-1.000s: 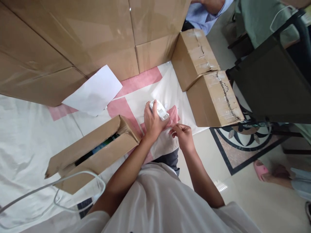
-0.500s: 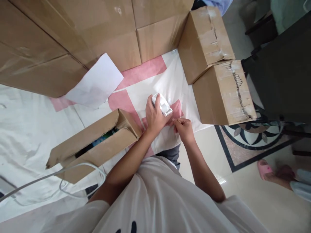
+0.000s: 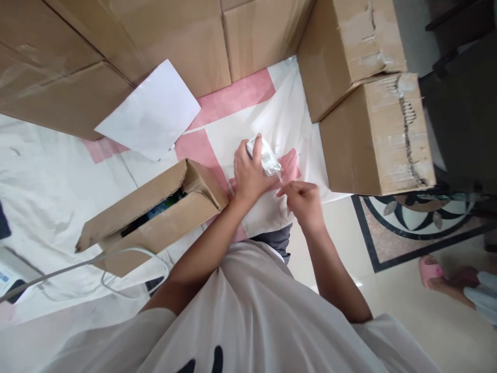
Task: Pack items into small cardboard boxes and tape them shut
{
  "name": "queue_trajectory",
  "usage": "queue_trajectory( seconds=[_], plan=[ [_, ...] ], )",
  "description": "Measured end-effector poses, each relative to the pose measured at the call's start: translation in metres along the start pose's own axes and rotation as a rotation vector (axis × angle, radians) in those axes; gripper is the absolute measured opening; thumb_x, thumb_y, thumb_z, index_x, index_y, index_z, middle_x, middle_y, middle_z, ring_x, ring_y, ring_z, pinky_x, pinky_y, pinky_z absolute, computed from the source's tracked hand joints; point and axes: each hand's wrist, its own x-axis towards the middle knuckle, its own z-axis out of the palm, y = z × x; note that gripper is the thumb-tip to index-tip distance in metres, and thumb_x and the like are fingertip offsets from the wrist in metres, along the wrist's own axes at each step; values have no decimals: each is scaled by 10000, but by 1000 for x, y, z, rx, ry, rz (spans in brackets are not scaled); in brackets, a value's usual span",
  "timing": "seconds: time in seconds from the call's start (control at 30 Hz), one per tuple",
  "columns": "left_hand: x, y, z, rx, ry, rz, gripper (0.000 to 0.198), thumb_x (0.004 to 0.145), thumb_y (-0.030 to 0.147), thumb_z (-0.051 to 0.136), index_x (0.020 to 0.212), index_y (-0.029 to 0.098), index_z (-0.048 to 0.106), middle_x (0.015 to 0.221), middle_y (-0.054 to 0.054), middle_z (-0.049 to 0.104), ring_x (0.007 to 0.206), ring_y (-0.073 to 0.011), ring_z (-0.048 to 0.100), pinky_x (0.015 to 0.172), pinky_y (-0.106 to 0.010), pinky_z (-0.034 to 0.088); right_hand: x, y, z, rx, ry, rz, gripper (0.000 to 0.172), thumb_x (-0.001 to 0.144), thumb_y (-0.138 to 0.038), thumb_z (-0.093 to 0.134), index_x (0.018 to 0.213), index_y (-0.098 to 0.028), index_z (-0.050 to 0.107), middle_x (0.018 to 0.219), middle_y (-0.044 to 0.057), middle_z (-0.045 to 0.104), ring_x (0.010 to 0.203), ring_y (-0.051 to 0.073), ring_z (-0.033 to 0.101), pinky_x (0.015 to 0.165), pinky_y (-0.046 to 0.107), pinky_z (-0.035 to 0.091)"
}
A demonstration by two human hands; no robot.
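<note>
My left hand is wrapped round a small white plastic case with rounded sides, its fingers lying along the top. A thin pale strip shows at the near end of the case, on the side facing my right hand. Just right of it, my right hand is closed in a pinch; what sits between the fingertips is too small to make out. Beside the case, a tiny clear piece lies on the pink and white cloth.
A narrow open cardboard box with dark contents lies to the left, a white cable over its end. White paper leans near stacked cartons. More cartons border the right. Another person's foot in a pink sandal is on the floor.
My right hand has moved a little to the right, away from the white case, and a thin strip now shows at the case's end. The whole view has shifted slightly.
</note>
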Motion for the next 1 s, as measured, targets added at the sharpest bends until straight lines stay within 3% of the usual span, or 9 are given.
queue_trajectory(
  seconds=[0.13, 0.27, 0.4, 0.67, 0.9, 1.0],
  plan=[
    [-1, 1, -2, 14, 0, 21, 973, 749, 577, 770, 1533, 154, 379, 1481, -220, 395, 1362, -397, 446, 1160, -491, 365, 17, 36, 7, -2, -67, 49, 502, 799, -313, 652, 426, -237, 325, 430, -25, 444, 533, 144, 541, 530, 274, 383],
    [-2, 2, -2, 28, 8, 34, 981, 744, 554, 783, 1538, 146, 377, 1480, -230, 399, 1357, -397, 456, 1151, -495, 377, 20, 44, 5, 69, -68, 27, 529, 817, -352, 676, 448, -242, 312, 421, -38, 390, 588, 166, 582, 573, 278, 402],
    [-3, 1, -2, 28, 15, 36, 996, 750, 549, 791, 1553, 152, 356, 1490, -234, 393, 1385, -400, 441, 1156, -499, 378, 11, 38, -2, 102, -45, 10, 545, 835, -366, 688, 446, -240, 327, 422, -43, 372, 557, 157, 548, 591, 290, 421],
    [-3, -2, 2, 11, -3, 1, 967, 760, 648, 741, 1526, 167, 397, 1529, -236, 366, 1390, -421, 435, 1161, -521, 361, -18, -4, -14, 123, 13, -66, 553, 880, -310, 654, 457, -234, 306, 453, -38, 329, 533, 146, 525, 635, 310, 472],
    [-4, -2, 2, 24, 9, 31, 910, 771, 532, 779, 1522, 185, 400, 1521, -223, 379, 1382, -401, 454, 1150, -502, 384, 16, 41, -3, -31, -2, 7, 497, 818, -338, 640, 424, -239, 354, 424, -22, 450, 545, 147, 530, 549, 281, 395],
    [-4, -1, 0, 30, 8, 26, 869, 798, 502, 753, 1521, 175, 399, 1518, -225, 381, 1383, -398, 451, 1144, -505, 389, 21, 47, -2, -35, -18, 42, 497, 824, -348, 634, 431, -239, 350, 431, -20, 490, 507, 130, 490, 521, 276, 376]
  ],
)
